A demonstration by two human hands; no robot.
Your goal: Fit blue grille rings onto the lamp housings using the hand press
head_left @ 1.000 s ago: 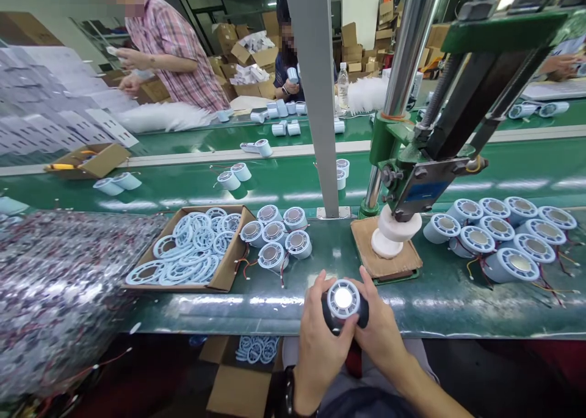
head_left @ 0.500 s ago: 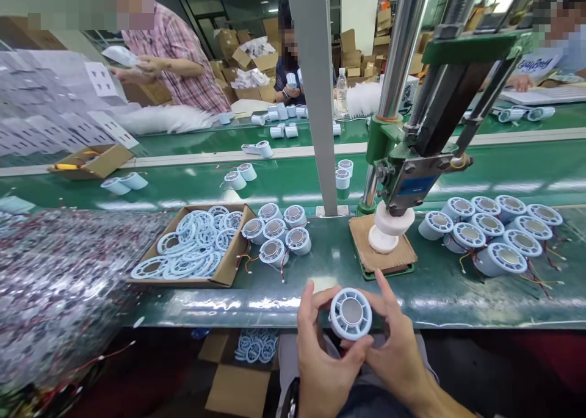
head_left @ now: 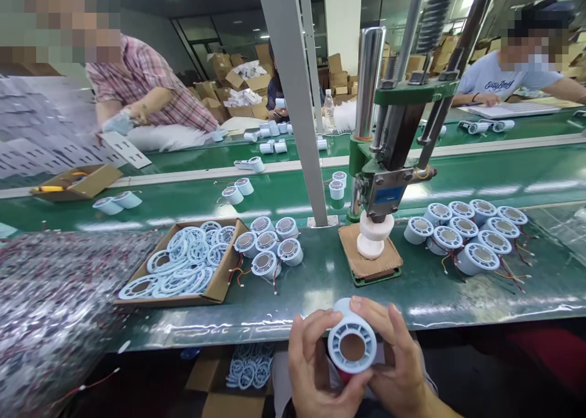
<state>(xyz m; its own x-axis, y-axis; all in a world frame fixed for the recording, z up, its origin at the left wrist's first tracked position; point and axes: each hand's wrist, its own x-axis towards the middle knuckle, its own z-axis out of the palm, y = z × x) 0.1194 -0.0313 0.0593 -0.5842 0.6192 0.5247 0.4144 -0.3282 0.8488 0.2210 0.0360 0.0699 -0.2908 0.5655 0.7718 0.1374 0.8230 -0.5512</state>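
Observation:
Near the bench's front edge, a light blue round housing (head_left: 352, 345) with a spoked ring face is held between both hands, its face toward me. My left hand (head_left: 315, 366) grips its left side, the thumb below. Around its right and upper side are the fingers of my right hand (head_left: 398, 360). Beyond the hands stands a green press (head_left: 387, 189) with a white pressing head (head_left: 376, 226) above a white round base (head_left: 370, 247) on a cardboard-covered plate (head_left: 379, 268).
A cardboard box of blue rings (head_left: 224, 287) sits left, with several housings (head_left: 267, 241) beside it. More housings (head_left: 478, 259) with wires stand right of the press. Bagged wired parts (head_left: 59, 308) cover the far left. A grey post (head_left: 297, 100) rises behind; people work across the bench.
The housing has tilted in my hands, so its side now shows above the face. My right fingers have moved over its top. The view has shifted, showing more of the person at right.

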